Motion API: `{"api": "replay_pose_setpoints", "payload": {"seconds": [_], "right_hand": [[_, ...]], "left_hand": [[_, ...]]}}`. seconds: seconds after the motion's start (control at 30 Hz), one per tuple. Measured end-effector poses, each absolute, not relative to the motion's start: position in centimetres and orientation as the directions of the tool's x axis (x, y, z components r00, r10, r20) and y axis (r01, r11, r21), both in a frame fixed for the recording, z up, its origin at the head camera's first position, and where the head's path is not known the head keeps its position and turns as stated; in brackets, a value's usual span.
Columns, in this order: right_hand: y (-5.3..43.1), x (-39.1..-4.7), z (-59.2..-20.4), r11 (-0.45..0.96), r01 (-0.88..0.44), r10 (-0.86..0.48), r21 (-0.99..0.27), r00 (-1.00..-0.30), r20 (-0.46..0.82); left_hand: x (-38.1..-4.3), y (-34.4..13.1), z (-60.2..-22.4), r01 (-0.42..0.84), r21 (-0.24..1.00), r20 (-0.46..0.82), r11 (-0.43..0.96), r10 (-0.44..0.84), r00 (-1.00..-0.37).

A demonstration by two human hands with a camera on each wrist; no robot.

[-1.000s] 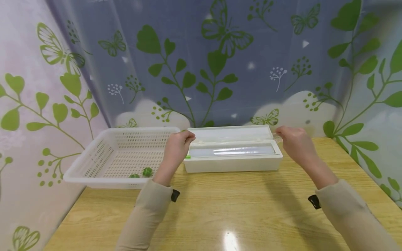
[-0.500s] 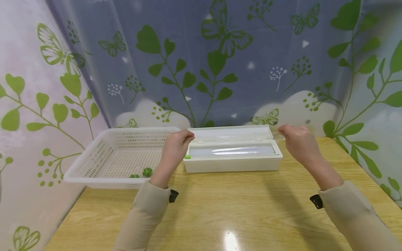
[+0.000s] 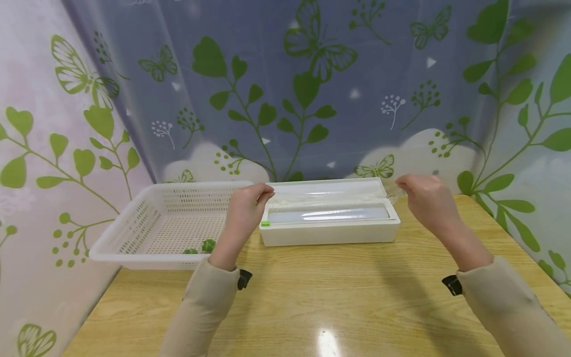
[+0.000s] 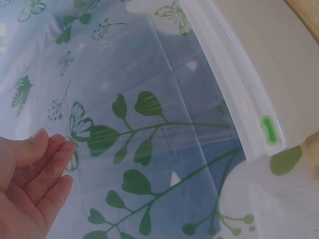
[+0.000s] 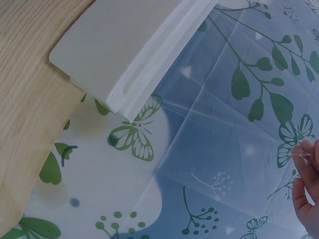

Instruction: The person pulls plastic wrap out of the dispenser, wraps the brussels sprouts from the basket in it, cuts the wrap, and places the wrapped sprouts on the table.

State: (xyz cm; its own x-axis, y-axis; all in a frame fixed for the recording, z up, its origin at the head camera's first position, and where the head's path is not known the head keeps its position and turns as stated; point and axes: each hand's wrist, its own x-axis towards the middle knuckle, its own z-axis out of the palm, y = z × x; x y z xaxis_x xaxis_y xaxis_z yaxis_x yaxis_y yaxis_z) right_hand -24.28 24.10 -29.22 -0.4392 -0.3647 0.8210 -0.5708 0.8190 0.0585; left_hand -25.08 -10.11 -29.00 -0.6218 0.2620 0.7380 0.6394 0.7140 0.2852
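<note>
A white cling film dispenser box (image 3: 330,235) stands on the table with its lid raised. Through its window shows the shiny roll (image 3: 330,214), and a green cutter slider (image 3: 265,224) sits at the left end. Clear cling film (image 4: 169,127) stretches from the box in the left wrist view. My left hand (image 3: 244,210) pinches one corner of the film between thumb and fingers, above the box's left end. The opposite corner is pinched by my right hand (image 3: 431,203), just beyond the right end. Loose film (image 3: 393,191) gathers beside those fingers.
Left of the box is a white perforated plastic basket (image 3: 125,258), partly behind my left arm. Two small green vegetable-like pieces (image 3: 208,245) lie inside it. The wooden table (image 3: 339,297) reaches back to a patterned curtain (image 3: 348,99).
My hands have drawn slightly farther apart, left hand leftward, right hand rightward and a little up. More film shows near the right hand and across the lid. The box stays put.
</note>
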Motion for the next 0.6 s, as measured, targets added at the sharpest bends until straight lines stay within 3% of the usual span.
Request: {"api": "replay_pose_setpoints", "payload": {"seconds": [0.6], "right_hand": [[24.3,-23.4,-28.0,0.817,-0.571,-0.364,0.082,-0.401,0.841]], "left_hand": [[-23.8,-10.1,-27.9,0.691,0.212,0.803,0.691,0.279,-0.527]]}}
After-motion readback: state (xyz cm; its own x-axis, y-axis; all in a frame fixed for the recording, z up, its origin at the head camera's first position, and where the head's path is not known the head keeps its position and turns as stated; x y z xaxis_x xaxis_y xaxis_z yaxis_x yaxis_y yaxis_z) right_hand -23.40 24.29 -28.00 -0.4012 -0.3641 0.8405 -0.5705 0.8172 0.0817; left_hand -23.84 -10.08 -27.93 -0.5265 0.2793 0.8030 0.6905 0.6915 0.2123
